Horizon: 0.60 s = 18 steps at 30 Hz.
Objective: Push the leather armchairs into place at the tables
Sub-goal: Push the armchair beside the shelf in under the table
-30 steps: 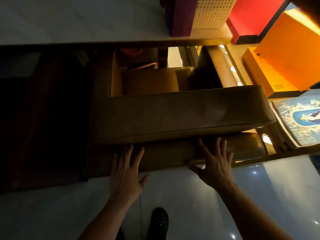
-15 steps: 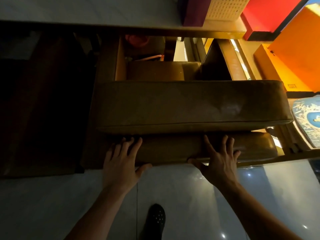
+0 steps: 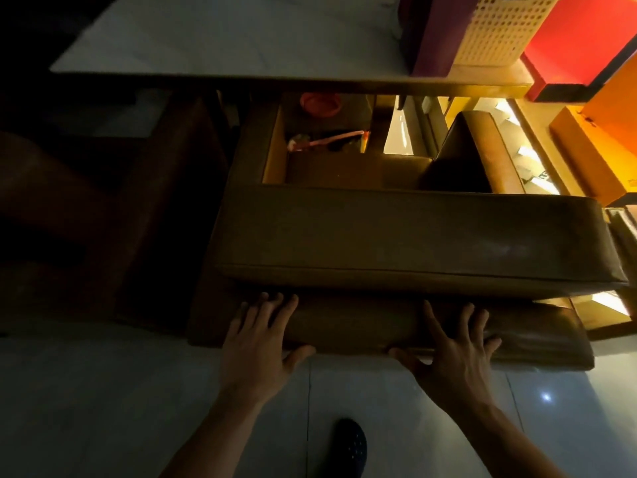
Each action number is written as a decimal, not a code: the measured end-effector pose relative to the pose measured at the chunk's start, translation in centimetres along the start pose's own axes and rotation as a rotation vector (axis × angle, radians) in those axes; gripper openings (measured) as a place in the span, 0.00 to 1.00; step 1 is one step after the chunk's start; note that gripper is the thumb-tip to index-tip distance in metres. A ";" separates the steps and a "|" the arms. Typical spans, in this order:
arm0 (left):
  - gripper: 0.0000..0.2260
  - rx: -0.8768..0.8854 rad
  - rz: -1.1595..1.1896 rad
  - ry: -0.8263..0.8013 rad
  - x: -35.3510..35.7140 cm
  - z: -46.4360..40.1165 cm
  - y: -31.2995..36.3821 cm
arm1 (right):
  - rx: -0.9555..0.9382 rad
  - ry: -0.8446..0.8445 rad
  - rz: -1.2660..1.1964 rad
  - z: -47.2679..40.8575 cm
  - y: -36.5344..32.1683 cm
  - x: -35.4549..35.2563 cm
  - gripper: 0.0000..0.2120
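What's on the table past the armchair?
On the table's right end stand a purple box and a perforated white basket. The rest of the top in view is bare; its far side is out of frame.

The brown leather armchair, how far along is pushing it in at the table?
Mostly in: the armchair's seat front already lies under the table edge. In hand: the left hand and right hand press flat, fingers spread, against its lower back pad. Left: perhaps a final nudge. Whether other armchairs need pushing cannot be told from this view.
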State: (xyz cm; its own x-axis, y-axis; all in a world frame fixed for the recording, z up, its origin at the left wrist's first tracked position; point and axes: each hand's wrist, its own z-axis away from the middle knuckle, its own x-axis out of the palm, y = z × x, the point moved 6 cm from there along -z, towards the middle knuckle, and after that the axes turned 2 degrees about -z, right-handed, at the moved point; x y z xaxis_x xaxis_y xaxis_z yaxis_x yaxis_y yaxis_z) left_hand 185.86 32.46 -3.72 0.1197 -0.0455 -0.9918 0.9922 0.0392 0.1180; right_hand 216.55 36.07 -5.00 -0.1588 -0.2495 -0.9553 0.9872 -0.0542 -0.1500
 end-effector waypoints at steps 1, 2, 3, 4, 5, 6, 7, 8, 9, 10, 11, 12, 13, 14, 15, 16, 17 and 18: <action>0.37 -0.001 -0.001 -0.004 -0.2 0.8 -0.3 | -0.005 0.001 0.006 0.7 -0.4 0.2 0.52; 0.37 -0.004 0.003 -0.005 -0.4 1.7 -0.6 | -0.012 0.004 0.013 1.5 -0.8 0.2 0.53; 0.37 -0.008 0.016 -0.006 -0.5 2.5 -1.0 | -0.014 0.000 0.023 2.2 -1.2 0.3 0.53; 0.37 -0.014 0.034 -0.007 -0.6 3.3 -1.3 | -0.013 -0.014 0.037 3.0 -1.5 0.4 0.52; 0.37 -0.019 0.051 -0.010 -0.7 4.1 -1.7 | -0.011 -0.032 0.052 3.7 -2.0 0.5 0.52; 0.37 -0.024 0.065 -0.017 -0.7 4.9 -2.2 | -0.009 -0.049 0.073 4.4 -2.4 0.6 0.51; 0.37 -0.029 0.075 -0.023 -0.7 5.6 -2.7 | -0.007 -0.065 0.097 5.1 -2.8 0.6 0.51; 0.38 -0.035 0.088 -0.024 -0.7 6.1 -3.2 | -0.006 -0.077 0.115 5.6 -3.3 0.8 0.50; 0.38 -0.039 0.105 -0.020 -0.8 6.5 -3.7 | -0.008 -0.086 0.126 6.0 -3.9 0.9 0.50; 0.38 -0.041 0.118 -0.018 -0.8 6.7 -4.1 | -0.010 -0.097 0.135 6.3 -4.4 1.0 0.49; 0.38 -0.041 0.123 -0.024 -0.8 6.8 -4.6 | -0.013 -0.107 0.145 6.4 -4.9 1.2 0.49; 0.38 -0.041 0.121 -0.033 -0.7 6.7 -5.0 | -0.014 -0.114 0.154 6.5 -5.3 1.3 0.48; 0.38 -0.039 0.120 -0.041 -0.5 6.5 -5.4 | -0.010 -0.116 0.159 6.4 -5.5 1.4 0.48; 0.38 -0.036 0.121 -0.046 -0.4 6.3 -5.7 | -0.005 -0.116 0.161 6.2 -5.7 1.4 0.48; 0.38 -0.031 0.128 -0.047 -0.3 6.0 -5.9 | -0.001 -0.114 0.163 6.0 -5.9 1.4 0.48; 0.37 -0.025 0.140 -0.044 -0.2 5.8 -6.1 | 0.001 -0.113 0.169 5.7 -6.0 1.4 0.48; 0.37 -0.023 0.154 -0.039 -0.1 5.5 -6.2 | 0.002 -0.111 0.175 5.4 -6.2 1.4 0.49; 0.37 -0.023 0.163 -0.031 0.0 5.1 -6.3 | 0.003 -0.108 0.185 4.9 -6.3 1.2 0.49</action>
State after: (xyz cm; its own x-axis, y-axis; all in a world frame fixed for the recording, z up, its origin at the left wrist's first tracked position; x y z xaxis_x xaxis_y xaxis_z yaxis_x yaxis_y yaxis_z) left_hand 179.76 27.17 -4.20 0.2808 -0.0672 -0.9574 0.9585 0.0715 0.2761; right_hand 210.06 31.33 -3.98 0.0241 -0.3576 -0.9336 0.9997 -0.0005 0.0260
